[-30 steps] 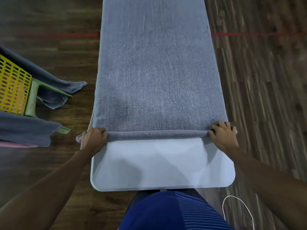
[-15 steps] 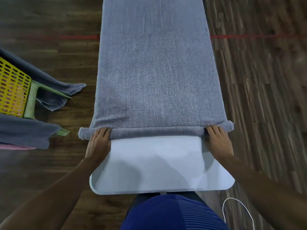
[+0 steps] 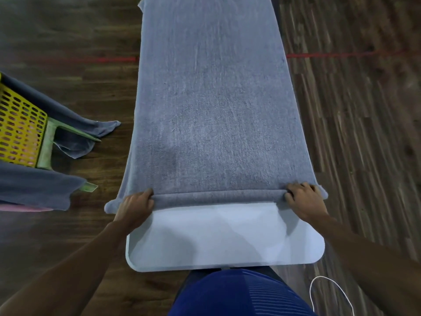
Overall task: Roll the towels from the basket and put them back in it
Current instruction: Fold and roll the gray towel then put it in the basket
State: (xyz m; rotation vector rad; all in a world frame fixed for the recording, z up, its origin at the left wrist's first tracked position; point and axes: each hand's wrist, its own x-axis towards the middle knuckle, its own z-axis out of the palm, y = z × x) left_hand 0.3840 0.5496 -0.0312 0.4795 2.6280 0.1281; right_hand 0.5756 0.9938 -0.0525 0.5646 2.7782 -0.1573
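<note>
A long grey towel (image 3: 214, 106) lies flat along a narrow white table (image 3: 223, 238), its near end wound into a thin roll (image 3: 216, 197) across the table's width. My left hand (image 3: 134, 206) grips the roll's left end, fingers curled over it. My right hand (image 3: 305, 201) grips the right end the same way. A yellow perforated basket (image 3: 18, 128) with a green rim stands at the left, with grey towels (image 3: 34, 188) draped over its edges.
Dark wood floor surrounds the table, crossed by a red line (image 3: 337, 54). A white cable (image 3: 330, 293) loops on the floor at the lower right. My blue-clad body (image 3: 239, 295) is against the table's near edge.
Both hands went from flat behind the roll to curled over its ends. The roll sits slightly farther up the table and is a bit thicker.
</note>
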